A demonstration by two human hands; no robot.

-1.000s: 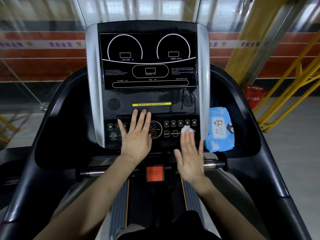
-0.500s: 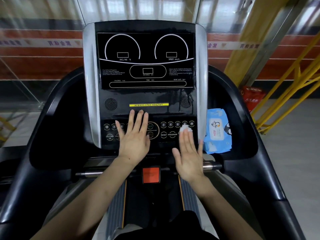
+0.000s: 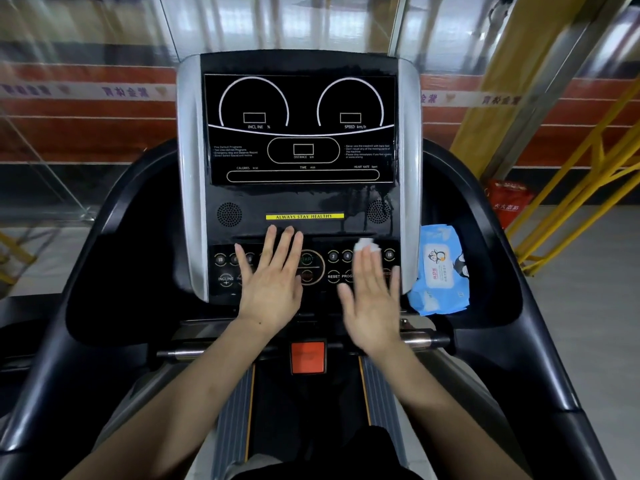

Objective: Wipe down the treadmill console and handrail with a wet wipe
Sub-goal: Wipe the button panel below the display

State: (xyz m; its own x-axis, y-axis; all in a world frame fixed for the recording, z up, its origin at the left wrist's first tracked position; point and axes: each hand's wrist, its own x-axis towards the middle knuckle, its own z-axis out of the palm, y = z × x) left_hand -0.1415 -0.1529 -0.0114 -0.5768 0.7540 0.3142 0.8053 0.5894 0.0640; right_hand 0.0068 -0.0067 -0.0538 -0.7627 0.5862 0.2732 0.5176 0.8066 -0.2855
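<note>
I'm pressing wet wipe point(image 3: 364, 244) flat-fingered with right hand point(image 3: 375, 299) near console point(image 3: 301, 202) right edge; left hand point(image 3: 273, 289) (fingers splayed) risking accidental START press.

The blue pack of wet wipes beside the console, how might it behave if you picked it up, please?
The pack of wipes looks like soft film, creased and sagging at its lower end, so it would probably flex. Its glossy wrapper may be slippery. Lying flat, it seems unlikely to roll.
</note>
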